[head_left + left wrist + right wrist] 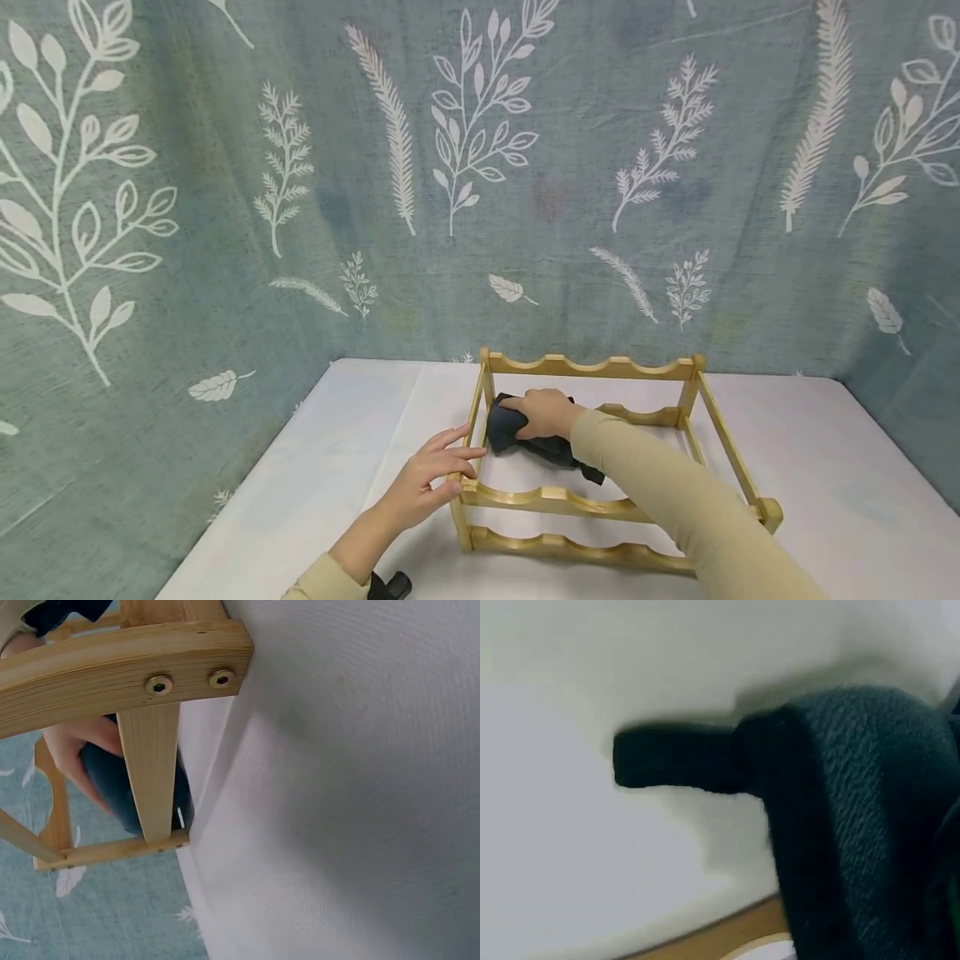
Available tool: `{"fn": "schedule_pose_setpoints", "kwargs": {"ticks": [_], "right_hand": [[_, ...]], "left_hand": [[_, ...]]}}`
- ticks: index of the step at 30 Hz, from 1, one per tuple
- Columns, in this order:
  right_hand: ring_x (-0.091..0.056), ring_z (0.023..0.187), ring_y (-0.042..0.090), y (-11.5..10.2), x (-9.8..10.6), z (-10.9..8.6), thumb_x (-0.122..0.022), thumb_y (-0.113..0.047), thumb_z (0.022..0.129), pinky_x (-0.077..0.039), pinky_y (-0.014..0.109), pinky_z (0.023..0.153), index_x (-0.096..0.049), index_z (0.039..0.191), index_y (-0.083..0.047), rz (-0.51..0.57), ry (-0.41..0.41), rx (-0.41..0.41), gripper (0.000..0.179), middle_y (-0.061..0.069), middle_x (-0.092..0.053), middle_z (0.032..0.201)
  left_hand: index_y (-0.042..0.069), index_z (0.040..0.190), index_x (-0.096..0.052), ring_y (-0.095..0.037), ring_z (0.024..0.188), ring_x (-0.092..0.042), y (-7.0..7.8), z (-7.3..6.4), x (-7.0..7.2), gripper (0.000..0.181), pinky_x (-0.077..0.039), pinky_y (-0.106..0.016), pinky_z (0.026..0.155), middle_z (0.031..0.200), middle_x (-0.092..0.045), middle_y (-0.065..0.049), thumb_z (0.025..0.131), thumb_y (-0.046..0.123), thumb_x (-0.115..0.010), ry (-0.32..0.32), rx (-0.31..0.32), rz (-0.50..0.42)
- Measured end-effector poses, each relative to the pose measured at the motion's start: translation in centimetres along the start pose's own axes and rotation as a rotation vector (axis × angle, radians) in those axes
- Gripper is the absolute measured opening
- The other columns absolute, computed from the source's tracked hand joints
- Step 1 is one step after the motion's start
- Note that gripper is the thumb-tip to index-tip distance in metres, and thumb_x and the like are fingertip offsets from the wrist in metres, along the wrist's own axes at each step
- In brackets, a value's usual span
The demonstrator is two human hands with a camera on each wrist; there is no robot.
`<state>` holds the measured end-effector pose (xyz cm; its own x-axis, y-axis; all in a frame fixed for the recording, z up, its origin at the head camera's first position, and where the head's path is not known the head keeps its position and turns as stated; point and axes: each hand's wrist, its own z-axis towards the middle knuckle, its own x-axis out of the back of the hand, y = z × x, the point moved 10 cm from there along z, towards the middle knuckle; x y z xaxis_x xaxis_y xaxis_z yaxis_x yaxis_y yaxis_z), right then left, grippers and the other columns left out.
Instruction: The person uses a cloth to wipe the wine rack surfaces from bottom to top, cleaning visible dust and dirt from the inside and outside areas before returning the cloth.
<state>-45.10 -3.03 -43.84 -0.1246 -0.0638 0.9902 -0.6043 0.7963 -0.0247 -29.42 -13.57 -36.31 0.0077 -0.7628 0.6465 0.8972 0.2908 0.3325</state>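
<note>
A light wooden rack (555, 498) with scalloped rails stands on the white table. My right hand (549, 412) reaches into its left part from above and grips a dark blue, rounded cloth item (504, 427). Close up in the right wrist view, dark textured fabric (855, 802) ends in a darker band with a short strap (675, 757); its kind is not clear. At the rack's front left corner, the fingers of my left hand (423, 482) lie fairly straight over the side rail. The left wrist view shows the rack's bolted corner (187, 679), with the left hand out of sight.
The white table (360, 425) extends on both sides of the rack. A blue-green cloth (465, 275) with white leaf prints hangs behind and beside it. Black gear (392, 586) sits beneath my left wrist.
</note>
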Motion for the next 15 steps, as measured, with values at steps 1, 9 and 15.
{"fn": "schedule_pose_setpoints", "kwargs": {"ticks": [1,9,15], "right_hand": [[-0.059,0.097,0.022,0.0,0.0,0.1,-0.067,-0.039,0.081,-0.049,0.037,0.080,-0.044,0.135,-0.030,-0.010,0.003,0.003,0.059,0.007,-0.060,0.111],[-0.059,0.096,0.022,2.4,-0.1,-1.6,-0.067,-0.036,0.082,-0.049,0.037,0.079,-0.050,0.130,-0.029,-0.142,-0.056,-0.009,0.052,0.005,-0.061,0.112],[-0.059,0.080,0.023,4.4,0.0,-3.8,-0.066,-0.036,0.083,-0.050,0.036,0.070,-0.046,0.133,-0.031,-0.217,-0.076,0.068,0.054,0.009,-0.060,0.105]], "left_hand": [[0.021,0.086,-0.063,-0.033,0.124,-0.043,0.1,0.0,0.0,0.037,-0.033,-0.041,0.104,0.112,-0.066,-0.003,0.096,0.046,-0.037,0.007,-0.008,0.007],[0.019,0.082,-0.060,-0.033,0.119,-0.050,1.0,0.3,0.2,0.039,-0.028,-0.037,0.108,0.103,-0.069,-0.004,0.096,0.047,-0.037,0.061,-0.080,0.096],[0.018,0.080,-0.060,-0.031,0.118,-0.052,1.1,0.4,0.3,0.039,-0.029,-0.038,0.106,0.099,-0.070,-0.005,0.095,0.047,-0.039,0.102,-0.097,0.100]]}}
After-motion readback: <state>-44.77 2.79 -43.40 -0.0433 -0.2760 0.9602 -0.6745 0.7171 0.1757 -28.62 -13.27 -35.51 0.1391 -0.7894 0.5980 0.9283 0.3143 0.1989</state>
